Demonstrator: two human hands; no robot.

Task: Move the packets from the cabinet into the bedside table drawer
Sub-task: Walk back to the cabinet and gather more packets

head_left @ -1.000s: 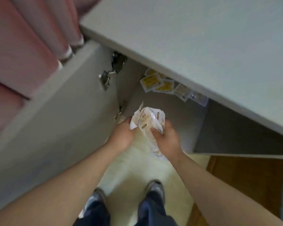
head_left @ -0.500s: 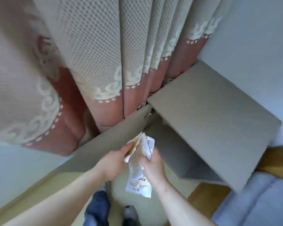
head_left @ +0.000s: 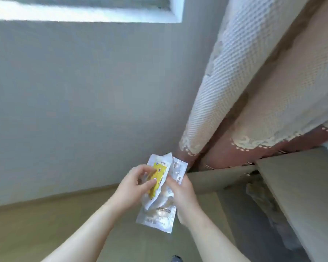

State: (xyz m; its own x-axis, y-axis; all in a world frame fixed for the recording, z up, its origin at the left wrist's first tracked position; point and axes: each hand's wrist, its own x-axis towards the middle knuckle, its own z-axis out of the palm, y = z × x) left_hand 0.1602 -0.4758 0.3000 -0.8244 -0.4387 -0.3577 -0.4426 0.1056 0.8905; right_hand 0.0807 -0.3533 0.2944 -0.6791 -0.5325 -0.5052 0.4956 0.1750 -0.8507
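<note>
Fingers [head_left: 149, 183] of left hand [head_left: 132, 189] and right hand [head_left: 183, 194] gripping packets [head_left: 158, 217], cabinet [head_left: 301, 195] open nearby

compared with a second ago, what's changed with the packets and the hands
The bundle of packets has come away from the cabinet mouth, leftwards, and is now held before the wall. The left hand has shifted from the bundle's side to pinch the yellow packet at its front. Unchanged: both hands hold the bundle, the right hand on its right side.
</note>
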